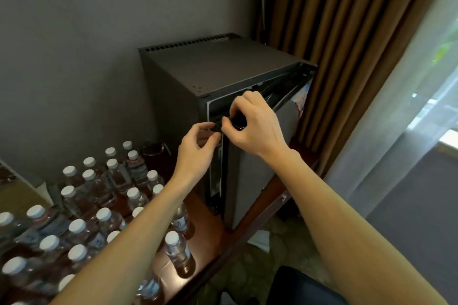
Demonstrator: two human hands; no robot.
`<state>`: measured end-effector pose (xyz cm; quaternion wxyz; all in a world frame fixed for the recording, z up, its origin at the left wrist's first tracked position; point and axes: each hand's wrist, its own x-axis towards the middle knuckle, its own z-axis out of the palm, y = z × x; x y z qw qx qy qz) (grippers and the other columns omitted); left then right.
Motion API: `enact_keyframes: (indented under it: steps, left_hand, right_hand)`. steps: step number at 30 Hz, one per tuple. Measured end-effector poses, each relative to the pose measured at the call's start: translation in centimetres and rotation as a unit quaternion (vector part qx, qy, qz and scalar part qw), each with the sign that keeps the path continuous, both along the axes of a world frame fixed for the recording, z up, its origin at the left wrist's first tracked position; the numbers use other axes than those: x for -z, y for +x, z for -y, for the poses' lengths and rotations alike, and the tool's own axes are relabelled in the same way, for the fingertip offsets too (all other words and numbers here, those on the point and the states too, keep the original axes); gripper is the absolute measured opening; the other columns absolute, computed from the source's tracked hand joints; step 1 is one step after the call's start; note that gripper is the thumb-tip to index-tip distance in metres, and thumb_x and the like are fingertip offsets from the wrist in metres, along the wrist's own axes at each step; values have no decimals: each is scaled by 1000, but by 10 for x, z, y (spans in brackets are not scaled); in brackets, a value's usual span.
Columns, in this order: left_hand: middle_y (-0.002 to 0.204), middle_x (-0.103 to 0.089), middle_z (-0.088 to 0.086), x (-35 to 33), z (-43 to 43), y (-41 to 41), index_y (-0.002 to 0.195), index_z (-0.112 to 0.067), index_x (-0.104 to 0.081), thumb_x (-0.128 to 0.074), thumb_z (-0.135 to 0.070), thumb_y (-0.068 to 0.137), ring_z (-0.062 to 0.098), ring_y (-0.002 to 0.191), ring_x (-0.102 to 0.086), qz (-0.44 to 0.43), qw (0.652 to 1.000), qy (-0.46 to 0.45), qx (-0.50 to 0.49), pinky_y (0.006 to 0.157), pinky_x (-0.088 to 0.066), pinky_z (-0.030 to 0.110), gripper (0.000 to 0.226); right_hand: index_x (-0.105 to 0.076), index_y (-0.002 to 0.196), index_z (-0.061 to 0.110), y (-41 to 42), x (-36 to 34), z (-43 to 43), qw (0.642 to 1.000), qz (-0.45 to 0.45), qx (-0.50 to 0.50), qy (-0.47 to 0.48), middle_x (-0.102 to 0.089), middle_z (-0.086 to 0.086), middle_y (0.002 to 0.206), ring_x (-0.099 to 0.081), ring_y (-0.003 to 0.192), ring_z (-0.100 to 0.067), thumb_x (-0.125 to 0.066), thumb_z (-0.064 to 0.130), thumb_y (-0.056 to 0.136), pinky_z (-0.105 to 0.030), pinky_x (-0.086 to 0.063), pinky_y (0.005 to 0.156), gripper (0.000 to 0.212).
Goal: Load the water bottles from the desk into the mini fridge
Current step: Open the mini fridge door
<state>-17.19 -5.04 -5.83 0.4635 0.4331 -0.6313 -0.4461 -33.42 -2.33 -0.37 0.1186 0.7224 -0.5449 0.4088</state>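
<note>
Grey metal box-shaped mini fridge [223, 67]: stood on the red-brown wooden worktop [158, 262], door slightly ajar.
Clear plastic white-capped water bottles [104, 220]: upright, left of the fridge, below both grips, nearer the left.
Left grip [198, 143]: curled, pinched a small black part [217, 128] at the door's edge.
Right grip [252, 124]: curled onto the same part.

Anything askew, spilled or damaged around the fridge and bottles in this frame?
Nothing spilled: the water bottles stand upright and capped on the desk. One oddity: the mini fridge door is ajar, and the left hand and right hand both pinch a small dark part at its edge; what it is, I cannot tell.
</note>
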Motion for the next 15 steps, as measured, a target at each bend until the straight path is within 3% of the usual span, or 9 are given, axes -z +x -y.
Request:
enact_keyframes:
  steps: [8,13,15]
  left_hand:
    - [100,-75,0,16,-44,-64,111,-17,-75,-65,-23,101,17,97,-72,-13,995,8,95,95,-57,49,15]
    - [102,-72,-2,23,-81,-103,109,-24,-75,-66,-25,101,9,90,-69,1,987,-17,157,80,-55,29,12]
    - [106,-69,-3,25,-95,-119,109,-28,-74,-66,-28,100,6,89,-66,7,982,-23,189,77,-51,21,11]
  right_hand:
    - [-64,90,13,-49,6,-98,996,4,87,-6,-62,2,92,-57,88,-15,-64,32,92,-32,-52,73,19]
    - [-71,96,11,-73,11,-153,983,6,179,-33,-72,-1,97,-66,97,-16,-61,23,94,-33,-58,80,15]
    - [-73,94,11,-82,13,-168,970,-18,234,-67,-75,-3,97,-69,104,-20,-63,21,94,-36,-58,89,14]
